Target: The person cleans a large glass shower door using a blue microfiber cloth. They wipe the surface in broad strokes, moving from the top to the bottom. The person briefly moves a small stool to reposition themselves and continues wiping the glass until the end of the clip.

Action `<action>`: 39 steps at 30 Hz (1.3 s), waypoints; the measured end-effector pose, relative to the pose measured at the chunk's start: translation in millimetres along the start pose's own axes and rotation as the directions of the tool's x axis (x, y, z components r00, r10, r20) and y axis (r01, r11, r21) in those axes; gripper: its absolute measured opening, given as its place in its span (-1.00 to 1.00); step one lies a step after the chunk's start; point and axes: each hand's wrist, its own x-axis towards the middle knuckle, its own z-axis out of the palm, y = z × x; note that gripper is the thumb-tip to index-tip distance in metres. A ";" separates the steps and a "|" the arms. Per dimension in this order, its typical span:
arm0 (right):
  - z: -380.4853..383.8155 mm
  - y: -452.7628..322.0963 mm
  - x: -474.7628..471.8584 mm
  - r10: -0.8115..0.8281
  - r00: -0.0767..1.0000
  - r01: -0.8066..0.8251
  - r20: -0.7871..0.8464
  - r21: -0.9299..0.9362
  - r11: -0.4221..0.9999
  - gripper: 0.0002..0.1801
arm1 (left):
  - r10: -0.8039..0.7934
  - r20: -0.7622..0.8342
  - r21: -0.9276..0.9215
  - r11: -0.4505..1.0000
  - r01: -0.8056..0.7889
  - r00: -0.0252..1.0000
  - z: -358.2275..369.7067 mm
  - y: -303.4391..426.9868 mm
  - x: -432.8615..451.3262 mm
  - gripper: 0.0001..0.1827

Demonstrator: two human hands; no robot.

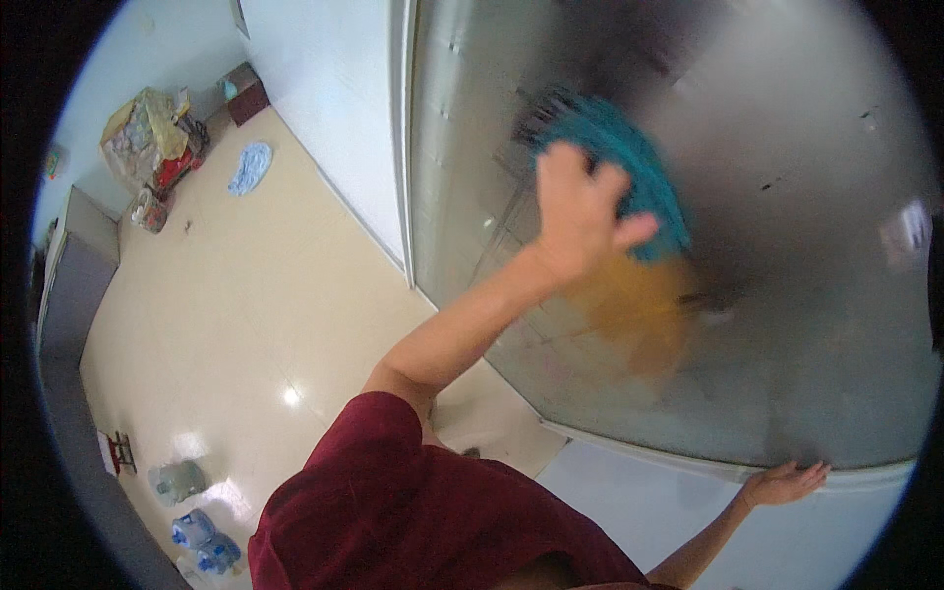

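Note:
My left hand [582,210], blurred, presses a teal cloth [653,177] against a large glass panel [796,243], with its thumb apart from the fingers. Part of the cloth is hidden behind the fingers. At the lower right, my right hand [788,484] rests with spread fingers at the pale frame [686,459] along the panel's lower edge, and nothing shows in it. An orange-yellow patch [641,317] shows blurred on or through the glass below the cloth.
A white wall panel [332,110] adjoins the glass. On the tiled floor [243,295] lie a light-blue cloth [251,168], a filled plastic bag [144,136], a box [247,99], a large translucent bottle [177,481] and blue-tinted bottles [206,542]. A grey cabinet [81,280] stands at the left.

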 end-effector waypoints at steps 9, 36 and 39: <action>-2.1 -4.3 -8.8 0.077 0.993 -0.082 0.090 0.051 0.995 -0.48 | -0.053 -0.333 0.279 0.948 0.153 0.941 -6.4 -19.3 76.5 -0.47; -4.0 10.9 -21.3 0.202 0.925 -0.227 0.321 0.043 0.973 -0.49 | 0.611 -0.077 0.160 0.788 -0.595 0.788 4.6 215.7 236.3 -0.43; -2.3 19.7 -26.3 0.238 0.893 -0.261 0.382 0.007 0.965 -0.48 | 0.633 -0.045 0.232 0.759 -0.608 0.773 -1.9 203.1 260.8 -0.37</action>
